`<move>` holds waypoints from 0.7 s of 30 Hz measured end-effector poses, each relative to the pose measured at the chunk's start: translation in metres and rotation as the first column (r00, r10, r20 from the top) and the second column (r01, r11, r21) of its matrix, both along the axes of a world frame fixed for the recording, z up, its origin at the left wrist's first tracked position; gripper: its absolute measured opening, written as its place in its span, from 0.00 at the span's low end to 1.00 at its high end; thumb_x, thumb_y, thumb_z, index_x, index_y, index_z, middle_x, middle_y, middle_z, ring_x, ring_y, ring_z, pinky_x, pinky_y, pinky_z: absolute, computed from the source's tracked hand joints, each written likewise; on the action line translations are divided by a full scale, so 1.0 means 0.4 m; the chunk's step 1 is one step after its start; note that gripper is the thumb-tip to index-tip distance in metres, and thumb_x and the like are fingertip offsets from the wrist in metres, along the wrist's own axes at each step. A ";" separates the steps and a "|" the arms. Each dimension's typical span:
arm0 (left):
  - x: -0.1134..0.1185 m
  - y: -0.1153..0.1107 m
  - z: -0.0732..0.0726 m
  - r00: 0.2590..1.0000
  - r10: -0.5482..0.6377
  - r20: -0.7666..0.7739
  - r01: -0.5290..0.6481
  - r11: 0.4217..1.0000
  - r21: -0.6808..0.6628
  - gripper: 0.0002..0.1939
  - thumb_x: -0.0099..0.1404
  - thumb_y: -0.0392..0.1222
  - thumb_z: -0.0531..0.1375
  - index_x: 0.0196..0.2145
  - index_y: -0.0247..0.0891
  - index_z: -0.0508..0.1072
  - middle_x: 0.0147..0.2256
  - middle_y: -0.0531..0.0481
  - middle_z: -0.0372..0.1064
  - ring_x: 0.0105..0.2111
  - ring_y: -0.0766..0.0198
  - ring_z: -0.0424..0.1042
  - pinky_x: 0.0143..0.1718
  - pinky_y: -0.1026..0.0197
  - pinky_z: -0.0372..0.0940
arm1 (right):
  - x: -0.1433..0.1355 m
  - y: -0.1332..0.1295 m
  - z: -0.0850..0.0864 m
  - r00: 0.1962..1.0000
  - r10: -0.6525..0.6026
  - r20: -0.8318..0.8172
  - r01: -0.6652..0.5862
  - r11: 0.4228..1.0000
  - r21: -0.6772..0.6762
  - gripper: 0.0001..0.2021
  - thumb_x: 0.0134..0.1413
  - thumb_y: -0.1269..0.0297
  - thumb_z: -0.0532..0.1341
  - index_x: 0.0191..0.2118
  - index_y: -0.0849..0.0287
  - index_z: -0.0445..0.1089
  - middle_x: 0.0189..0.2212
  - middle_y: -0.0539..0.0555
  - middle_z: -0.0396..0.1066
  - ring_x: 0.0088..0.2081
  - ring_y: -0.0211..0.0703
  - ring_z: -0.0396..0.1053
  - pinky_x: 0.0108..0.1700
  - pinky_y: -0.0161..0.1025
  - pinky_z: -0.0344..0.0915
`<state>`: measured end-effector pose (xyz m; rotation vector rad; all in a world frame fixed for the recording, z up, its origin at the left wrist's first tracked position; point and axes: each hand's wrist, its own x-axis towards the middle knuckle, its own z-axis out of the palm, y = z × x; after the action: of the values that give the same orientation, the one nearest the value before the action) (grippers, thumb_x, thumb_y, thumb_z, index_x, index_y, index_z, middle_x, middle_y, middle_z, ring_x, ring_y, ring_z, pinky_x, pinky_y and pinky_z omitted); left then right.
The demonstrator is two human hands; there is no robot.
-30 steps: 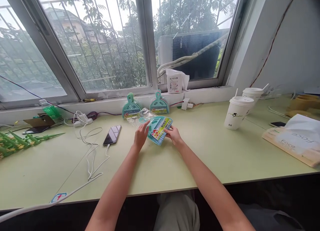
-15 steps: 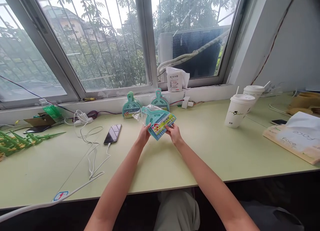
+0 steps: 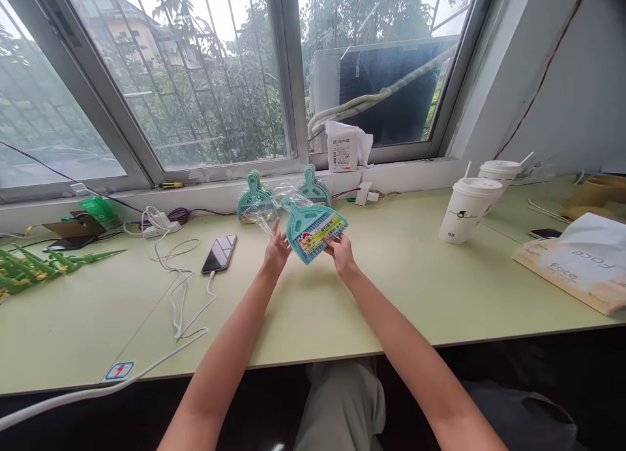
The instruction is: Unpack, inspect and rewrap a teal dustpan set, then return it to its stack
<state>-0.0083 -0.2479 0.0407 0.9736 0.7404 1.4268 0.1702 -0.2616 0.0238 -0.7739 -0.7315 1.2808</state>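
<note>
A teal mini dustpan and brush set (image 3: 313,229) with a yellow printed label is held tilted above the table. My right hand (image 3: 343,252) grips its lower right corner, thumb on the front. Just left of the set is my left hand (image 3: 277,250), its fingers bent around part of a clear plastic bag (image 3: 267,221). The bag stretches up behind the dustpan's handle, and the label is bare of film as far as I can see. Behind stand more dustpan sets, one on the left (image 3: 253,200) and one on the right (image 3: 314,189), leaning against the wall under the window.
A phone (image 3: 220,254) on a white cable (image 3: 183,301) lies to the left, near green plant stems (image 3: 59,265). To the right stand two lidded cups (image 3: 468,210) and a tissue pack (image 3: 572,268). A white packet (image 3: 342,150) sits on the sill.
My left hand has come off the set's left edge and moved slightly left with the plastic bag, which is now stretched out behind the set. My right hand keeps its grip.
</note>
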 end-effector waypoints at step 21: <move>-0.060 0.031 -0.006 1.000 -0.030 0.005 0.030 0.997 -0.068 0.31 0.66 0.38 0.53 0.64 0.45 0.49 0.46 0.48 0.71 0.33 0.67 0.72 0.39 0.61 0.68 | 0.015 -0.015 0.028 0.992 0.101 0.076 -0.096 0.993 -0.076 0.07 0.47 0.76 0.62 0.35 0.61 0.68 0.36 0.54 0.75 0.37 0.43 0.74 0.45 0.45 0.75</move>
<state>-0.0322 -0.2355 0.0385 0.9250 0.7635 1.3688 0.1763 -0.2675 0.0349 -0.8601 -0.7991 1.3781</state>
